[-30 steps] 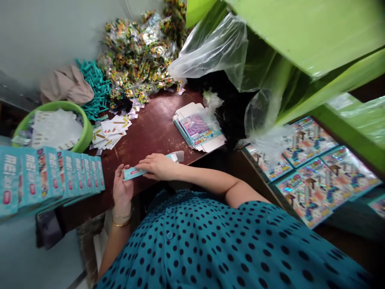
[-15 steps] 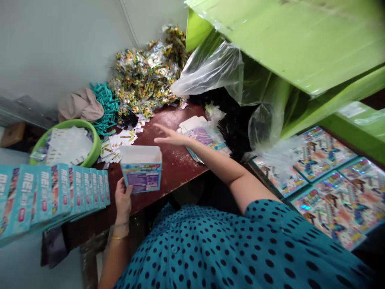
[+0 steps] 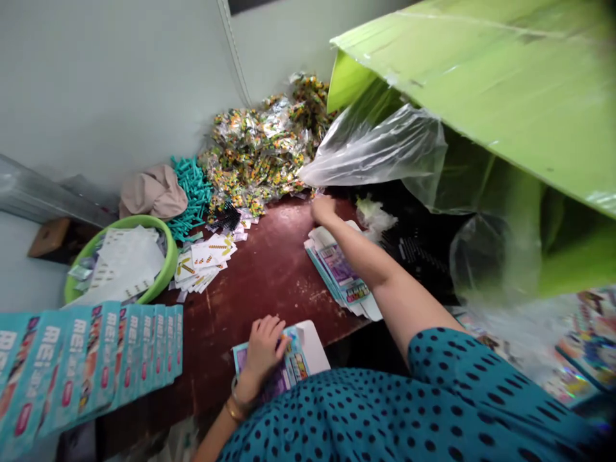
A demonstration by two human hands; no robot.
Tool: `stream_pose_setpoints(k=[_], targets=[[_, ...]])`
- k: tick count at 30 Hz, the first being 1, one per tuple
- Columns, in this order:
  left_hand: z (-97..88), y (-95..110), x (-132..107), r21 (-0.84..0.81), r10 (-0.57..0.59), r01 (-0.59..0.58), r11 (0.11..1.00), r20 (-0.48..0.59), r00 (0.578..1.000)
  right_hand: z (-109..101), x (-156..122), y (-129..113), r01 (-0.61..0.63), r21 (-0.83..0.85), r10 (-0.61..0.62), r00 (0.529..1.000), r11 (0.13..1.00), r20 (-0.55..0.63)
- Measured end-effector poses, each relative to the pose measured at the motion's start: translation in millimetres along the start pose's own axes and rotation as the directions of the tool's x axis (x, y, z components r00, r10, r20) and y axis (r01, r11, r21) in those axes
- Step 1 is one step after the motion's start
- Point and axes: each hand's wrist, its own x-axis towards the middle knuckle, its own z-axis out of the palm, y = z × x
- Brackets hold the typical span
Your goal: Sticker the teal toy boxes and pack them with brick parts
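Observation:
My left hand (image 3: pixel 264 350) lies on a small printed carton (image 3: pixel 294 363) at the near edge of the dark red table (image 3: pixel 260 276), its fingers curled over the carton's top. My right hand (image 3: pixel 323 208) is stretched far across the table to the foot of a heap of small shiny packets (image 3: pixel 262 151). Its fingers are bunched and blurred, and what they hold, if anything, is hidden. A stack of flat unfolded cartons (image 3: pixel 339 273) lies under my right forearm.
A row of teal boxes (image 3: pixel 91 362) stands at the left front. Behind it are a green basin of white sheets (image 3: pixel 122 263), loose printed cards (image 3: pixel 205 260), teal plastic parts (image 3: pixel 192 192) and a beige cloth (image 3: pixel 154 192). Clear plastic bags (image 3: pixel 380 151) and green cardboard (image 3: pixel 486 83) crowd the right.
My left hand has brought the carton down from upright to lie at the table's near edge. My right hand has reached farther back, from mid-table to the packet heap. The camera has tilted.

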Motion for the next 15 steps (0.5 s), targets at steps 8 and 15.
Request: stream_pose_setpoints(k=[8, 15], targets=[[-1.0, 6, 21, 0.191, -0.133, 0.106, 0.976, 0.137, 0.982, 72, 25, -38, -0.059, -0.082, 0.053, 0.996, 0.995, -0.074], [22.7, 62, 61, 0.168, -0.098, 0.062, 0.984, 0.216, 0.971, 127, -49, -115, 0.189, -0.003, -0.189, 0.98, 0.982, -0.054]])
